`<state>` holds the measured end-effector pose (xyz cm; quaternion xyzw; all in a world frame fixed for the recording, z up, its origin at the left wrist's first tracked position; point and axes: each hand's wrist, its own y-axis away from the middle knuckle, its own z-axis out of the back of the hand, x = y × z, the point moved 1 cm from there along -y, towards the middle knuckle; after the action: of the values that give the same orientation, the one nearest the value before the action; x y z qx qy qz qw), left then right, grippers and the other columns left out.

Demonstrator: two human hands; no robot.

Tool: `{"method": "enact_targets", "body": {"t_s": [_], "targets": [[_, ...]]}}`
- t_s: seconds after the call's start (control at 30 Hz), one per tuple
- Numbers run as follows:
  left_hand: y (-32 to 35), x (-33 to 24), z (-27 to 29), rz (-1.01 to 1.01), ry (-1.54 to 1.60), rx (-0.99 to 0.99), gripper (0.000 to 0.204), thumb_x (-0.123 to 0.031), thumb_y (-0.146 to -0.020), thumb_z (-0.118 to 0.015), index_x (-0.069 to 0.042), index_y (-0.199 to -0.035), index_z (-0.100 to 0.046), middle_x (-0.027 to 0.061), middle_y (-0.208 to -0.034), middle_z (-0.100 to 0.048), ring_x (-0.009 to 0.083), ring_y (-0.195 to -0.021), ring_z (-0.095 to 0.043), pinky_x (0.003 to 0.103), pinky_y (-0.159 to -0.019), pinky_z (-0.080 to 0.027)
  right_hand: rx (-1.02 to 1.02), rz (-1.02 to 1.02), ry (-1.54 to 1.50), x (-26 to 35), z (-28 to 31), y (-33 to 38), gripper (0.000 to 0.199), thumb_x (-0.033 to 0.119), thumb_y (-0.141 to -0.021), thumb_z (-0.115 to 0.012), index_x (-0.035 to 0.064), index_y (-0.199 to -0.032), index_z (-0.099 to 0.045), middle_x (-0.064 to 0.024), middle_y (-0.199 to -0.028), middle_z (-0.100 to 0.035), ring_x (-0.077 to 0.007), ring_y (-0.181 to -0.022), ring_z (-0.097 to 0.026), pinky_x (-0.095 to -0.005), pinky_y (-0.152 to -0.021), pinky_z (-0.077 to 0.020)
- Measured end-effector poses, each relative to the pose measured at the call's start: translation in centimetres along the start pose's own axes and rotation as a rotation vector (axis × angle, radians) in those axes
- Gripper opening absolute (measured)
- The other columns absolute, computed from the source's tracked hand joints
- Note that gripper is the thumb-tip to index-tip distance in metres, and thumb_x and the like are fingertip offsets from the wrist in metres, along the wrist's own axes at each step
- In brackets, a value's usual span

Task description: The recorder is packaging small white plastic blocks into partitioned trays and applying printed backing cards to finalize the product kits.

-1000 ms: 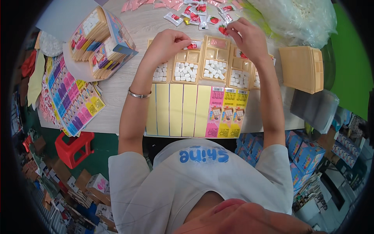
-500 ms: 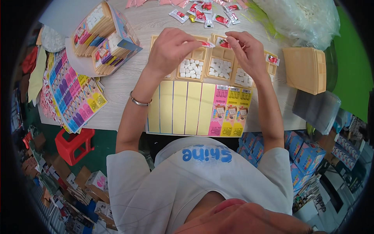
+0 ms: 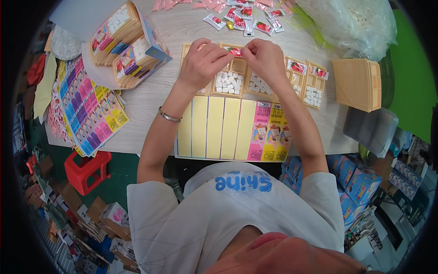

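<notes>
A row of beige plastic trays [image 3: 210, 90] holds white pillow-shaped pieces [image 3: 229, 82] in the lower compartments. Over the top compartment of one tray lies a small sachet [image 3: 234, 51] with a red strawberry print. My left hand [image 3: 203, 65], fingers curled, grips near its left end. At the sachet's right end, the thumb and fingers of my right hand [image 3: 265, 63] are pinched together. Two trays farther right carry similar strawberry sachets [image 3: 296, 67] in their top compartments. My hands and wrists partly cover the trays beside them.
Several loose sachets [image 3: 244, 19] lie at the far side. A yellow card sheet [image 3: 214, 130] lies in front of the trays. Stacked beige trays [image 3: 358, 84] and a clear plastic bag [image 3: 351, 23] stand right; a filled display box [image 3: 150, 43] and printed sheets [image 3: 89, 109] are left.
My right hand has moved left, from the neighbouring tray to the sachet. The sachet that my left hand held in the air has come down onto the tray's top compartment.
</notes>
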<state>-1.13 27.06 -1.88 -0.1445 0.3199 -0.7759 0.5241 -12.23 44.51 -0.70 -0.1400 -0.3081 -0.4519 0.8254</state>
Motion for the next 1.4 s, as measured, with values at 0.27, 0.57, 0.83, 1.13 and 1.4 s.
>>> {"method": "enact_targets", "body": {"t_s": [0.27, 0.57, 0.83, 1.13, 1.4], "targets": [[-0.4, -2.9, 0.0, 0.264, 0.12, 0.306, 0.046, -0.027, -0.089, -0.069, -0.008, -0.131, -0.065, 0.0082, -0.136, -0.061, 0.0255, -0.13, -0.052, 0.047, -0.114, -0.035, -0.342, 0.141, 0.291, -2.3, 2.7, -2.8, 0.02, 0.028, -0.09, -0.073, 0.01, -0.096, -0.077, -0.0074, -0.087, -0.072, -0.0288, -0.077, -0.07, -0.0416, -0.071, -0.0552], [0.0, -5.6, -0.7, 0.377, 0.021, 0.432, 0.083, -0.065, -0.091, -0.058, -0.008, -0.151, -0.047, 0.0043, -0.158, -0.043, 0.0255, -0.15, -0.031, 0.059, -0.122, -0.017, -0.255, 0.268, 0.41, -5.0, 3.6, -5.5, 0.02, 0.025, -0.089, -0.074, 0.0106, -0.103, -0.076, -0.0048, -0.099, -0.072, -0.0266, -0.093, -0.067, -0.0388, -0.085, -0.0524], [1.2, -4.3, 3.4, 0.539, 0.064, 0.312, 0.073, -0.055, -0.096, -0.057, -0.004, -0.148, -0.049, 0.011, -0.158, -0.042, 0.0303, -0.15, -0.031, 0.056, -0.123, -0.018, -0.042, 0.356, -0.166, 2.2, 2.1, -2.8, 0.019, 0.016, -0.091, -0.076, 0.0021, -0.104, -0.073, -0.0066, -0.095, -0.073, -0.0145, -0.083, -0.065, -0.0271, -0.073, -0.052], [7.4, -5.5, 3.1, 0.835, 0.021, 0.262, 0.072, -0.036, -0.102, -0.053, 0.008, -0.153, -0.03, 0.0271, -0.163, -0.025, 0.042, -0.152, -0.022, 0.055, -0.123, -0.018, -0.072, 0.587, 0.102, 6.3, -4.5, -2.2, 0.017, 0.017, -0.087, -0.075, 0.0072, -0.101, -0.075, -0.0093, -0.093, -0.07, -0.0295, -0.093, -0.063, -0.0408, -0.084, -0.0525], [5.6, -2.3, 3.2, 0.667, -0.072, 0.283, 0.07, -0.037, -0.101, -0.054, 0.003, -0.155, -0.033, 0.0216, -0.164, -0.028, 0.0371, -0.153, -0.023, 0.055, -0.123, -0.018, -0.122, 0.641, 0.132, 5.7, -5.0, -1.1, 0.018, 0.015, -0.086, -0.074, 0.0126, -0.104, -0.076, -0.0044, -0.099, -0.068, -0.0258, -0.097, -0.063, -0.0378, -0.087, -0.0516]]}}
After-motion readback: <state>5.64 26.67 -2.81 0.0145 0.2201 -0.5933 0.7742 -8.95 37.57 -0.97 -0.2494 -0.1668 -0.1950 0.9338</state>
